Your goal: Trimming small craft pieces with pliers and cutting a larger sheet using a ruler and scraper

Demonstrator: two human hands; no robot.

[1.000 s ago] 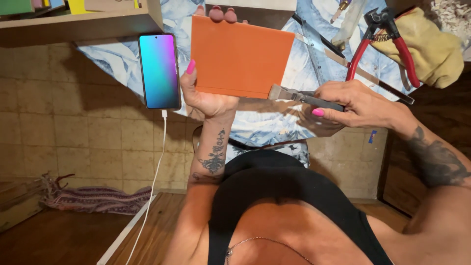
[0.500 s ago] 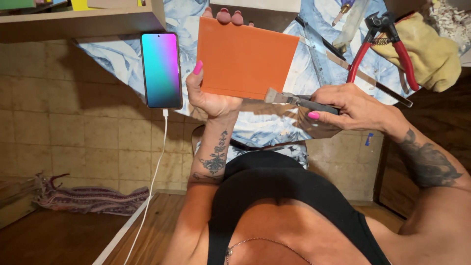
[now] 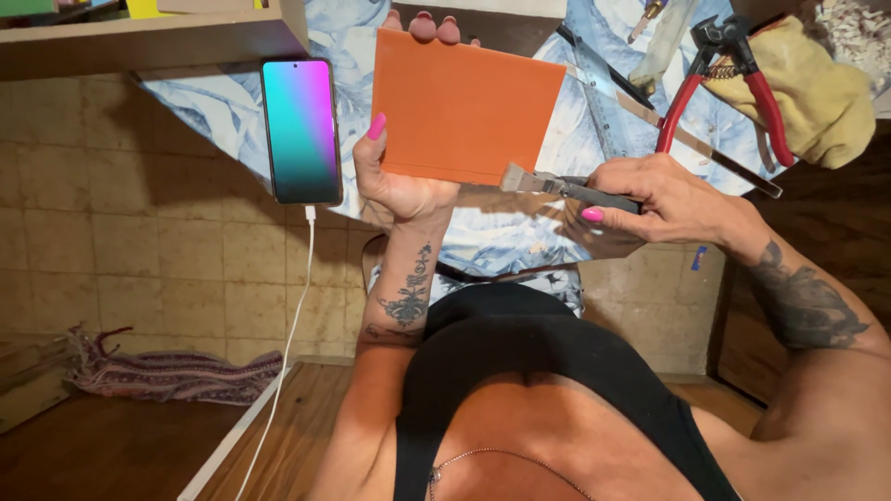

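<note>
— Head view, nearest first: what did each hand hold?
— Left hand (image 3: pixel 401 190) gripped the orange sheet (image 3: pixel 464 107) upright over the table; right hand (image 3: pixel 664 199) was closed on a small brush (image 3: pixel 557 184) touching its lower edge.
— Beyond?
— Phone (image 3: pixel 300 130), red pliers (image 3: pixel 719 79).

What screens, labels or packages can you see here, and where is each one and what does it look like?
Phone: lies face up on the blue-and-white patterned cloth, left of the orange tile; tall rounded rectangle, lit screen shading magenta to teal, white cable plugged in.
No packages, labels or signs clearly visible.
</note>
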